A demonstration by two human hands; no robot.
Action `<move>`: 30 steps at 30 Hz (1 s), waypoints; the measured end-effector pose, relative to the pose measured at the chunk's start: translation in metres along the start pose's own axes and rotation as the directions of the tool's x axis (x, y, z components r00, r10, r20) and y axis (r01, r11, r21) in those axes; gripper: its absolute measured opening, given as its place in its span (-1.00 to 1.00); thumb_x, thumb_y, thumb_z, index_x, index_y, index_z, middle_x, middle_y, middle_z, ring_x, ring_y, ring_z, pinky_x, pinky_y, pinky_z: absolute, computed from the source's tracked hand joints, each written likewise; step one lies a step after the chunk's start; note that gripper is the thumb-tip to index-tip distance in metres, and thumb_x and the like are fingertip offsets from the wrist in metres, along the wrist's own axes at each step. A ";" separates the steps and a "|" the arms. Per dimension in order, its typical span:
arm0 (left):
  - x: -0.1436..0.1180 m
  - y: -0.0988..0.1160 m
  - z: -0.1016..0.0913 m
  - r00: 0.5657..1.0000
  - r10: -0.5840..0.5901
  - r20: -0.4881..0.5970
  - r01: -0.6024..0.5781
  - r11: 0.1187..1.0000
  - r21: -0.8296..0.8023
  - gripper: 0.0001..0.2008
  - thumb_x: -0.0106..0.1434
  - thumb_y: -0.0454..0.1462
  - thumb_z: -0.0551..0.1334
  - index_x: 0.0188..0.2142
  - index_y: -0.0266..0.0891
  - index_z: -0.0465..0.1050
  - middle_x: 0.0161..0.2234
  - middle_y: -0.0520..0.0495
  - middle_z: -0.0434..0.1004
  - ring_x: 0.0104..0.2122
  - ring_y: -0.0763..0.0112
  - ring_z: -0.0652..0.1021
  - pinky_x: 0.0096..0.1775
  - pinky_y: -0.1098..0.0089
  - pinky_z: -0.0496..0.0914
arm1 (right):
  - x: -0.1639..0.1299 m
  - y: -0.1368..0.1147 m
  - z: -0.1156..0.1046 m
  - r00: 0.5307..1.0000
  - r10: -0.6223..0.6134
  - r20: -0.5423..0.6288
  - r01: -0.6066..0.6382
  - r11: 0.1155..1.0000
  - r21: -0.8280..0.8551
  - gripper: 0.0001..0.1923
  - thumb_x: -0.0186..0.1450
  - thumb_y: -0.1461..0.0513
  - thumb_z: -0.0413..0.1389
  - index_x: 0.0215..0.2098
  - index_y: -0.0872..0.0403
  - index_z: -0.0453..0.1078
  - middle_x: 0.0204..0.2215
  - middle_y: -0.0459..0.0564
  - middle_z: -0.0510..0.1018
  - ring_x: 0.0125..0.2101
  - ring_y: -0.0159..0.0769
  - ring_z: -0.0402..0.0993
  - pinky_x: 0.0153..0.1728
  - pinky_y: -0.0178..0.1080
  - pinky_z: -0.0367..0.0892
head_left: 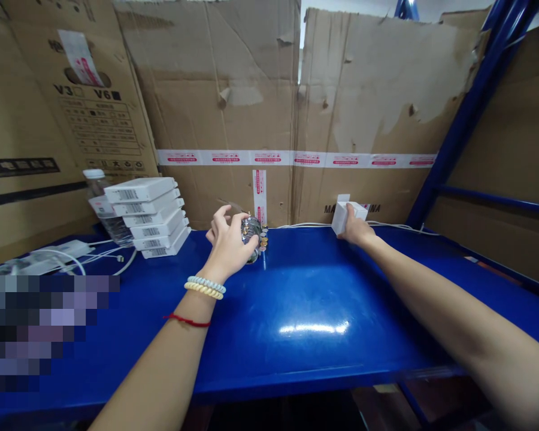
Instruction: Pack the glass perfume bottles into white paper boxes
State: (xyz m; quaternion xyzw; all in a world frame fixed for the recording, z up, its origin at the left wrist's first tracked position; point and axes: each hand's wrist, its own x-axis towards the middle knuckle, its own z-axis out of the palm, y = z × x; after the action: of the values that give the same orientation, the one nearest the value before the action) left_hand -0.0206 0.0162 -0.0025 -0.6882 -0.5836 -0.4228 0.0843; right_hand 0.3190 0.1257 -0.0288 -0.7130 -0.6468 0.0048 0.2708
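My left hand (228, 242) reaches to the back of the blue shelf (314, 299) and closes around a small shiny metallic object (251, 230) with gold-coloured bits beside it. My right hand (357, 229) grips a small white box (344, 214) that stands against the cardboard wall at the back right. Both arms stretch out over the shelf top. Coiled hair ties and a red string sit on my left wrist.
A stack of several flat white boxes (148, 216) stands at the back left, with a clear plastic bottle (99, 200) behind it. White chargers and cables (67, 251) lie further left. Cardboard sheets (233, 108) wall the back. A blue rack post (458, 126) rises at right.
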 end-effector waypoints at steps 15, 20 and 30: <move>0.002 -0.001 0.001 0.996 -0.054 -0.067 0.047 0.994 -0.100 -0.57 0.04 -0.27 0.28 -0.05 -0.17 0.34 0.17 -0.24 0.05 0.16 0.00 0.25 0.17 -0.11 0.09 | -0.026 -0.003 -0.004 0.912 0.312 -0.267 -0.296 0.950 0.100 0.24 -0.09 -0.21 0.24 0.28 0.27 -0.19 0.10 0.51 0.21 0.08 0.32 0.26 -0.01 0.16 0.24; 0.009 -0.021 0.008 0.977 -0.191 -0.095 0.169 0.964 -0.205 -0.68 0.09 -0.32 0.19 -0.11 -0.19 0.37 0.09 -0.22 0.19 0.14 0.06 0.30 0.16 -0.04 0.15 | -0.035 -0.021 -0.004 0.882 0.205 -0.424 -0.180 0.979 0.097 0.02 0.01 -0.02 0.24 0.23 0.27 -0.13 0.10 0.45 0.16 0.13 0.28 0.11 0.07 0.14 0.16; 0.014 -0.039 0.012 0.962 -0.264 -0.063 0.222 0.900 -0.376 -0.72 0.10 -0.31 0.09 -0.18 -0.25 0.42 -0.12 -0.20 0.49 -0.10 0.18 0.50 0.07 0.16 0.33 | -0.076 -0.102 0.012 0.959 0.105 -0.262 -0.035 0.965 0.261 -0.43 0.15 0.14 0.08 0.10 0.20 0.18 0.03 0.29 0.32 0.08 0.06 0.24 0.08 -0.03 0.21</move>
State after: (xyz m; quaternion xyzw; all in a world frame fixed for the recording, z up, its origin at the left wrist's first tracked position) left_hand -0.0500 0.0460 -0.0148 -0.5885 -0.5704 -0.5692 -0.0658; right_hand 0.2083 0.0620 -0.0253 -0.6889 -0.5712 -0.0015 0.4463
